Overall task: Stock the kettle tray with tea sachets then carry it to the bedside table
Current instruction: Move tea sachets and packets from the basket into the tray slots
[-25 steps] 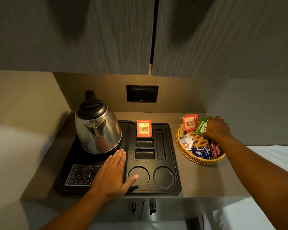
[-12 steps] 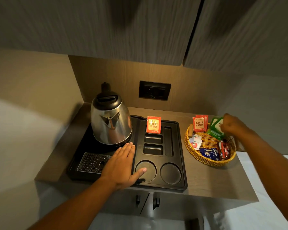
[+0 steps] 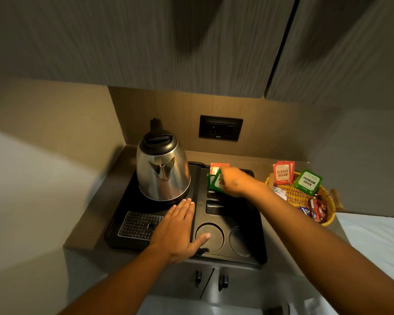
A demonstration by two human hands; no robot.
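- The black kettle tray (image 3: 255, 251) lies under both hands.
- The steel kettle (image 3: 163, 171) stands just beyond the left hand (image 3: 176, 233), which rests flat with fingers spread on the tray.
- The wicker basket (image 3: 328, 220) of sachets sits to the right of the right hand (image 3: 236, 181).
- The right hand pinches green tea sachets (image 3: 215, 181) over the tray's rear slot, hiding most of a red sachet (image 3: 216, 167) behind.

right hand (image 3: 233, 181) now over tray (image 3: 255, 253), green sachets (image 3: 215, 183) carried
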